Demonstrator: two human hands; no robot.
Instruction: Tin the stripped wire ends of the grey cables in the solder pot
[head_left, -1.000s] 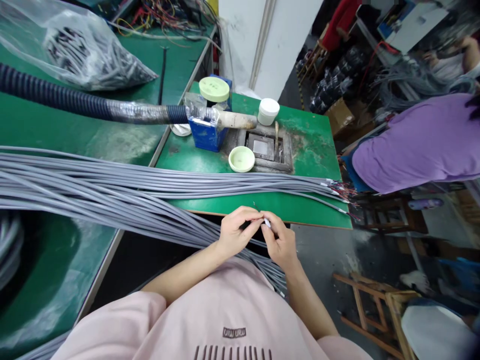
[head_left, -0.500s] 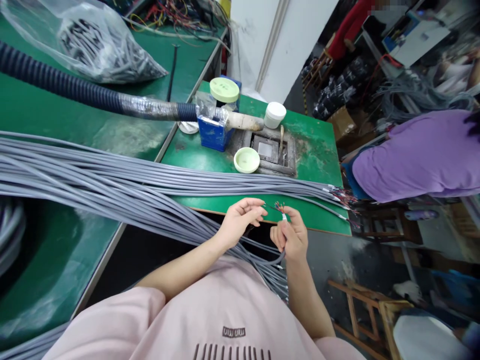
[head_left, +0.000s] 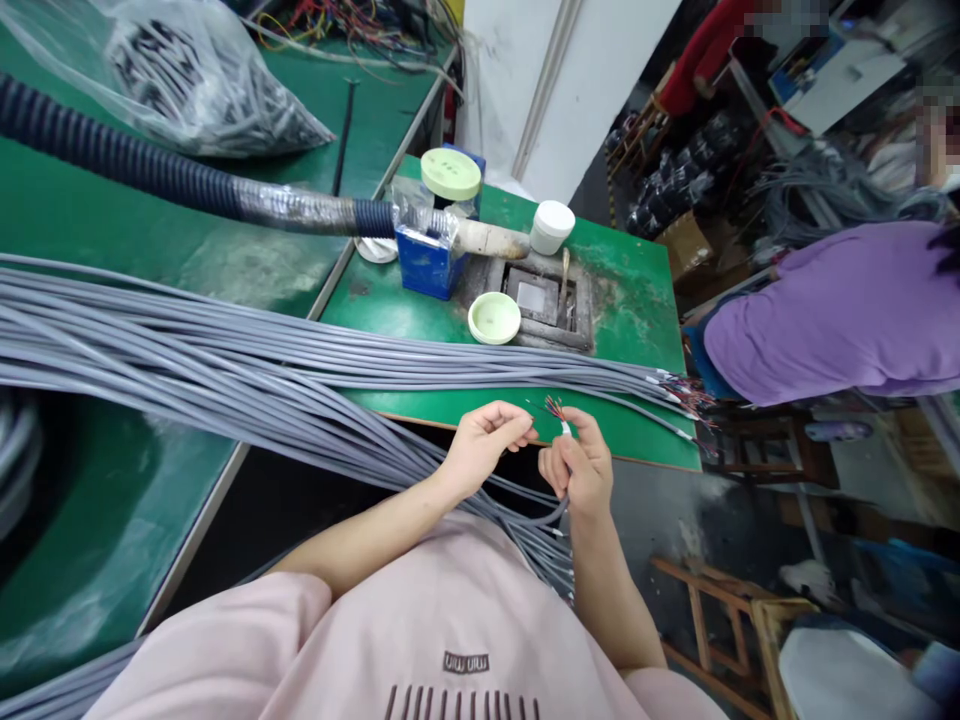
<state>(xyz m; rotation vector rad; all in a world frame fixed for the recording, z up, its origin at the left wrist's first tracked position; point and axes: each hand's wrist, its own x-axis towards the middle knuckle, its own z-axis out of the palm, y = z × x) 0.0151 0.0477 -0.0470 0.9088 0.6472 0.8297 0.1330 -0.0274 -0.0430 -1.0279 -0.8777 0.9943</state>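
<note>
My right hand (head_left: 583, 465) grips a grey cable (head_left: 556, 513) close to its stripped end. A white band (head_left: 566, 428) shows above the fingers, and thin coloured wires (head_left: 553, 406) fan out from it. One dark wire sticks out to the left, towards my left hand (head_left: 491, 445). The left thumb and fingertips are pressed together just below that wire's tip, and whatever they may hold is too small to make out. Behind both hands, a thick bundle of grey cables (head_left: 247, 345) crosses the green table (head_left: 630, 300), its bared wire ends at the right edge.
On the table stand a soldering pot (head_left: 532, 300), a pale green lid (head_left: 494, 318), a white tub (head_left: 552, 228) and a blue box (head_left: 427, 265) under a black hose (head_left: 180, 190). A person in a purple shirt (head_left: 832, 310) is at the right. A wooden stool (head_left: 712, 600) stands lower right.
My left thumb and fingertips have closed together and sit slightly lower, beneath the dark wire's tip. The right hand keeps its grip on the cable, shifted very slightly left.
</note>
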